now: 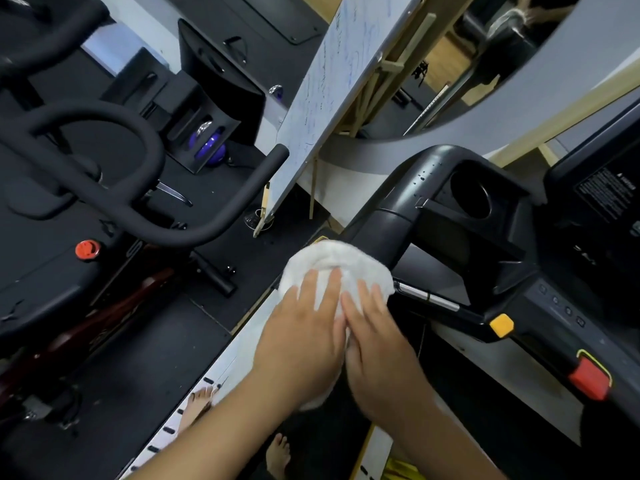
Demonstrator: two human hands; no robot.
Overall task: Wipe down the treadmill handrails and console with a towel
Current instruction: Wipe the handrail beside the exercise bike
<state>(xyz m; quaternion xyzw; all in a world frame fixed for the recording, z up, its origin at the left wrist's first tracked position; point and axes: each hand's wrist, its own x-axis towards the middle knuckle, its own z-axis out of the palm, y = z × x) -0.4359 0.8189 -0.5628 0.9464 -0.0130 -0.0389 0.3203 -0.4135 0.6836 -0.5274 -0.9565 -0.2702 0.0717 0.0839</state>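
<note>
The big black treadmill console (491, 216) fills the side from 1 to 4 o'clock. Its handrail (377, 233) runs down toward the middle. A black exercise bike (104, 188) sits from 8 to 11 o'clock, and a whiteboard (332, 88) leans at 12 o'clock. The white towel (332, 265) is wrapped over the handrail, in the middle. Both arms reach up from 6 o'clock. The left hand (301, 337) lies on the towel with fingers straight and spread. The right hand (377, 344) presses beside it, fingers straight too. A small red clip (588, 379) sits at 4 o'clock, a yellow button (501, 325) near it.
</note>
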